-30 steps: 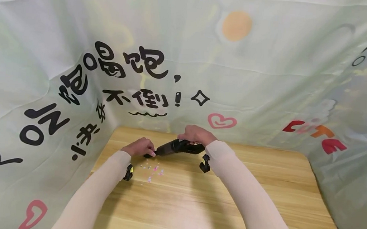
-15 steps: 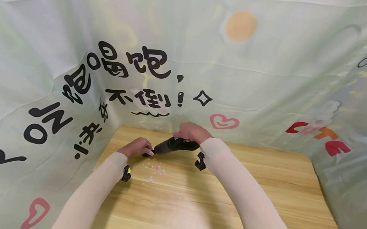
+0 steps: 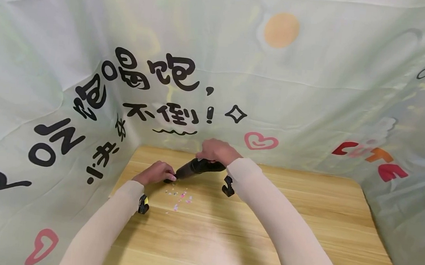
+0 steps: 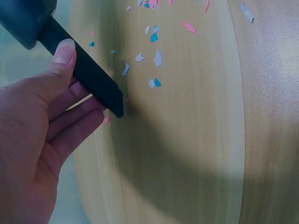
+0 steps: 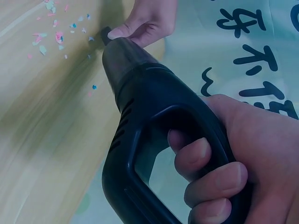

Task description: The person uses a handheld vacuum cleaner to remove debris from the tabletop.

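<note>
My right hand (image 5: pixel 261 154) grips the loop handle of a black handheld vacuum cleaner (image 5: pixel 145 93), its fingers curled through the opening. At the vacuum's front end, my left hand (image 4: pixel 42 116) pinches the flat black crevice nozzle (image 4: pixel 84 65) between thumb and fingers. The nozzle's slanted tip points down close over the wooden table. Small paper scraps (image 3: pixel 183 195) in pink, blue and white lie scattered just in front of the nozzle. In the left wrist view, a pink bit sits right by the nozzle tip.
The wooden table (image 3: pixel 302 223) has its back edge against a printed cloth backdrop (image 3: pixel 305 94), which also rises along the left and right sides. Black mounts (image 3: pixel 228 186) are strapped at both wrists. Arm shadows fall across the tabletop.
The right hand and the vacuum's body have shifted slightly left. The left hand keeps its hold on the nozzle and has moved a little left. The scraps look much the same.
</note>
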The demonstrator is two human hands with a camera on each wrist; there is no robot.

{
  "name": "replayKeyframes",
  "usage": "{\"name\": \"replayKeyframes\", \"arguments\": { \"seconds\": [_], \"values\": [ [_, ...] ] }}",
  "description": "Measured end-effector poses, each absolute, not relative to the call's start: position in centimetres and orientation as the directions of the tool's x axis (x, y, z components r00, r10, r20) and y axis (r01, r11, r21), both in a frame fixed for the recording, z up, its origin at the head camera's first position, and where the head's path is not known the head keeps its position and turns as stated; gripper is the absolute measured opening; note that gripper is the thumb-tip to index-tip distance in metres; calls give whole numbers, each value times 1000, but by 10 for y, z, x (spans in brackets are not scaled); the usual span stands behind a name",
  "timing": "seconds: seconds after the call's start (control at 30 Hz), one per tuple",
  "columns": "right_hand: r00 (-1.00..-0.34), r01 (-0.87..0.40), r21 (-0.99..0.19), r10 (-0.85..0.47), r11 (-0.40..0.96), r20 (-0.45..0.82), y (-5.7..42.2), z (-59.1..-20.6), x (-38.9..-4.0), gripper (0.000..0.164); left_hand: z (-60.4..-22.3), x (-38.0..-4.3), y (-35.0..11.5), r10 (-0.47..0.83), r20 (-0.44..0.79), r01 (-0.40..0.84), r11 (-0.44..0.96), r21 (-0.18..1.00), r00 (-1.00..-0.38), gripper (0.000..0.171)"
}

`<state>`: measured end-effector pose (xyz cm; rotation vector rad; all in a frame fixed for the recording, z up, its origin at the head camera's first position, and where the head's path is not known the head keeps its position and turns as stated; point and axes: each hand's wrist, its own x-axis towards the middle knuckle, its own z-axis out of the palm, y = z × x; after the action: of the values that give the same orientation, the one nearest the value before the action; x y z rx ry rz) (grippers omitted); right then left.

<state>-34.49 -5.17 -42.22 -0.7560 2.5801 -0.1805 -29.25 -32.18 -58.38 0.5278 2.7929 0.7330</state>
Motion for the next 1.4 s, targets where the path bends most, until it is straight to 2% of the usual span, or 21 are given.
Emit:
{"name": "replayKeyframes", "arguments": {
  "seconds": [0.47, 0.7, 0.9, 1.17, 1.4],
  "values": [
    [-786, -531, -141, -547, 836, -286, -61, -421, -342, 44, -586, -289, -323, 358, -115, 238, 796, 557, -927, 15],
    [-786, -566, -102, -573, 818, -233, -64, -423, -339, 44, -588, -291, -325, 338, -77, 246, 805, 539, -938, 14],
    [-788, -579, -78, -582, 811, -200, -68, -425, -341, 51, -585, -302, -333, 312, -38, 248, 819, 517, -949, 13],
    [-783, -595, -79, -599, 800, -169, -74, -427, -344, 56, -583, -315, -342, 294, -42, 238, 841, 485, -955, 16],
    [-793, -569, -101, -577, 816, -197, -75, -430, -349, 50, -585, -319, -339, 298, -45, 240, 841, 485, -954, 14]
  ]
}}
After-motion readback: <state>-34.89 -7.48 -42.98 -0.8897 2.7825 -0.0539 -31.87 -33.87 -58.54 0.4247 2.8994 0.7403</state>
